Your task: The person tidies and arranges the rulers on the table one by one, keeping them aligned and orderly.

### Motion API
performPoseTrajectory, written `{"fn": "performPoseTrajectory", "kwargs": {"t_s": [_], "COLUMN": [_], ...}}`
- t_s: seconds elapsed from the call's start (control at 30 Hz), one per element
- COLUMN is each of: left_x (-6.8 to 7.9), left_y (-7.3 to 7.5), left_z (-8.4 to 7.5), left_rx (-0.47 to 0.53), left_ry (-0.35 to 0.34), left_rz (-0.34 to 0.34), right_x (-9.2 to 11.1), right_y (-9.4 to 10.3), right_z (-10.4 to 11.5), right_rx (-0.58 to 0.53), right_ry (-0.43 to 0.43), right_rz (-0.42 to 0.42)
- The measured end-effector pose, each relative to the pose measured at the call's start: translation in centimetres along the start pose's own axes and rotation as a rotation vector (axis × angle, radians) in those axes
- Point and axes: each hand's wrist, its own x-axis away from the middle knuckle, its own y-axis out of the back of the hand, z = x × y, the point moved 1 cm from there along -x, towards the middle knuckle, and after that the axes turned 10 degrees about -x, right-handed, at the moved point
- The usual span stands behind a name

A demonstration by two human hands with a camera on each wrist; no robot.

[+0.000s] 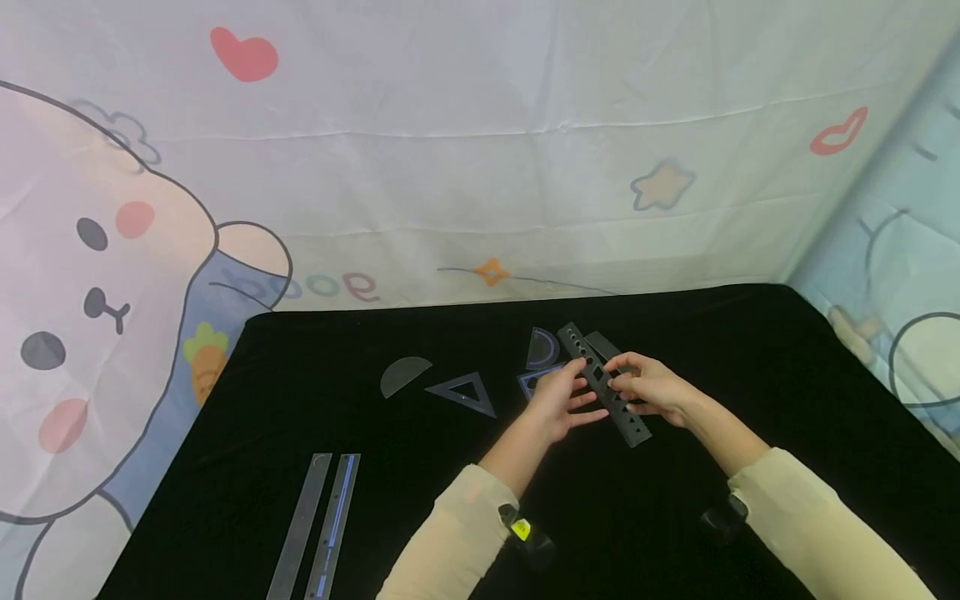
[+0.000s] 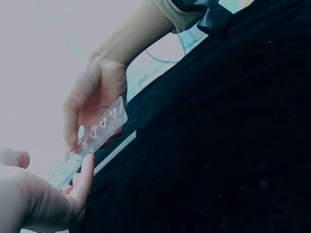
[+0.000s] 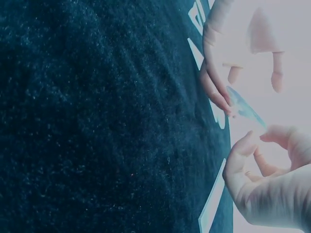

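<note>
A clear stencil ruler (image 1: 632,427) with cut-out shapes along its length is held slantwise above the black cloth. My left hand (image 1: 557,404) holds its left edge, thumb on top and the other fingers spread beneath. From the other side my right hand (image 1: 654,390) pinches the right edge between thumb and fingers. In the left wrist view the ruler (image 2: 106,125) tilts up, its row of small cut-outs facing the camera. The right wrist view shows the ruler (image 3: 245,110) nearly edge-on between both hands.
Behind the held ruler lies another clear piece (image 1: 602,343), partly covered. Close by are a protractor (image 1: 542,348) and a blue-marked set square (image 1: 527,380). Further left lie a triangle (image 1: 452,386) and a half-round protractor (image 1: 405,375). Two long rulers, one plain (image 1: 302,525), one blue-striped (image 1: 334,525), lie front left.
</note>
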Motion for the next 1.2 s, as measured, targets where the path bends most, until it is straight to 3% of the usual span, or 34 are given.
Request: {"fn": "performPoseTrajectory", "kwargs": {"t_s": [0.47,0.97,1.2], "left_x": [0.0,-0.6,-0.6], "left_y": [0.9,2.1,2.8], "left_z": [-0.2,-0.7,-0.9], "left_rx": [-0.057,-0.086,-0.140], "left_ry": [-0.032,-0.066,-0.097], "left_rz": [0.047,-0.053,-0.055], "right_x": [0.9,1.5,1.7], "right_y": [-0.8,-2.5,-3.2], "right_z": [0.4,0.3,0.2], "right_rx": [-0.018,-0.008,-0.004], "right_ry": [0.038,0.054,0.059], "right_rz": [0.007,-0.010,-0.009]}}
